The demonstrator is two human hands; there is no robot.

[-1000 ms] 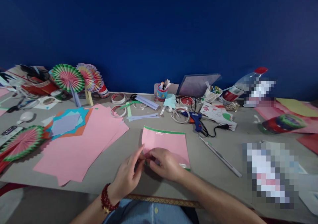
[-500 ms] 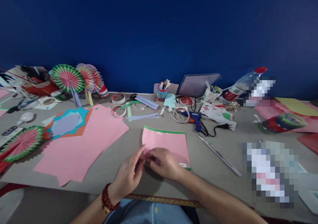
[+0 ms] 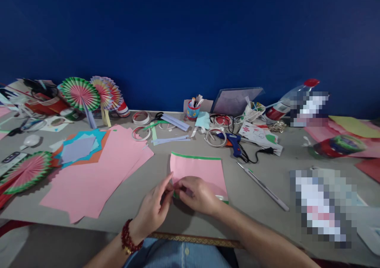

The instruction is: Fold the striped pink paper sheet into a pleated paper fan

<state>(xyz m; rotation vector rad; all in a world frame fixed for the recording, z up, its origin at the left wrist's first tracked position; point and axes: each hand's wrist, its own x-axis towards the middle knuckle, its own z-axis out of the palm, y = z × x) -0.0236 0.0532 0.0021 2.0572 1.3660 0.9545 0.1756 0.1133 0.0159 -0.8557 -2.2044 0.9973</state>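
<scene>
A pink paper sheet (image 3: 204, 169) with green strips along its far and near edges lies in front of me. Its near left corner is pinched between the fingertips of my right hand (image 3: 197, 194), which covers much of that side. My left hand (image 3: 156, 206), with a beaded bracelet at the wrist, meets the same corner; its thumb and fingertips are closed there while the index finger points along the left edge. Fingers hide the exact grip. To the right rests a slim craft knife (image 3: 264, 187).
Larger pink sheets (image 3: 97, 181) lie at left beside a folded paper fan (image 3: 28, 171). Behind are tape rolls (image 3: 216, 137), a blue glue gun (image 3: 235, 143), paper strips (image 3: 175, 121) and a pen cup (image 3: 193, 111). A plastic bottle (image 3: 292, 99) leans at the back right.
Both hands stay at the near left corner of the pink sheet. The sheet's far left corner sits very slightly lower; otherwise little differs.
</scene>
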